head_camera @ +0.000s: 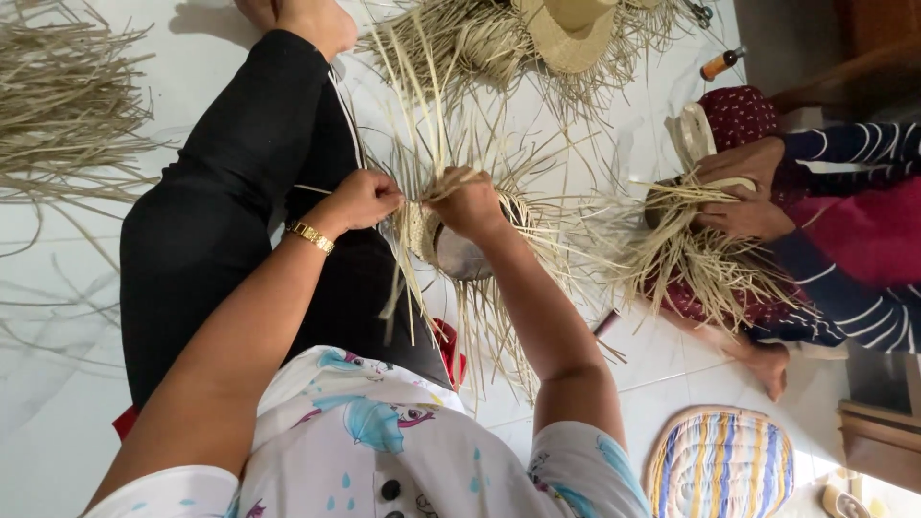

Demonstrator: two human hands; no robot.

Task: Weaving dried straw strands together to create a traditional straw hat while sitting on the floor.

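Fingers of both hands — left hand [363, 199], right hand [467, 200] — pinched straw strands [432, 115] on the half-woven hat [436, 240]; brittle strands might have snapped if pulled hard.

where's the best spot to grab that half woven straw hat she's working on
Probably the woven band of the half-woven hat, not the loose strands. That band wraps a rounded form and looks the firmest part; the free straw fans out all around and would just bend. Come in from both sides, as the left hand and right hand do, fingers pinching along the weave's edge.
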